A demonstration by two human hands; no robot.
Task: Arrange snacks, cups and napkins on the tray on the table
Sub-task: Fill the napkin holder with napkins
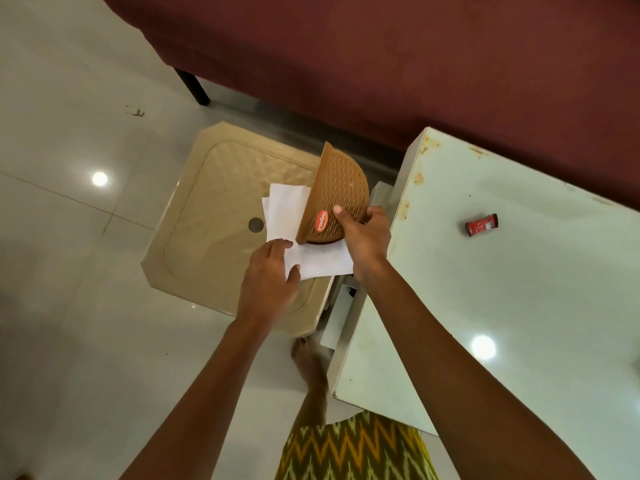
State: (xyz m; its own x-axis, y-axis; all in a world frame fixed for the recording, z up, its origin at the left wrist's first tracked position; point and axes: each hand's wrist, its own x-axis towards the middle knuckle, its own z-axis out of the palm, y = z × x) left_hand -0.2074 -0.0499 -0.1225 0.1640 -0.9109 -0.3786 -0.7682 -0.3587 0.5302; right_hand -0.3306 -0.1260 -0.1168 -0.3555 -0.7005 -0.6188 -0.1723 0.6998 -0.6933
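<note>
So the right hand (363, 237) is wrapped around a brown semicircular napkin holder (337, 194) with a woven-looking texture and an orange oval sticker on it, thumb pressed on the face near the sticker; the holder is tilted up on its edge, held in the air over a beige plastic stool (214, 209); the left hand (270, 278) is pinching white napkins (294, 220) between thumb and fingers, and those napkins stick out from the holder's open side and fan out under it; so both hands are closed on something, neither is spread wide; the stool sits on a glossy white tiled floor (69, 306) just left of a pale green table (519, 289), its seat has a small round hole in the middle; on the table there's one small red snack packet (482, 224) lying flat, well apart from the hands; the tabletop has some rusty-looking stains near its far left corner; behind everything is a big maroon cloth (381, 64); a bare foot (308, 362) shows on the floor beside the table edge, and yellow-green zigzag fabric (353, 448) at the bottom
</note>
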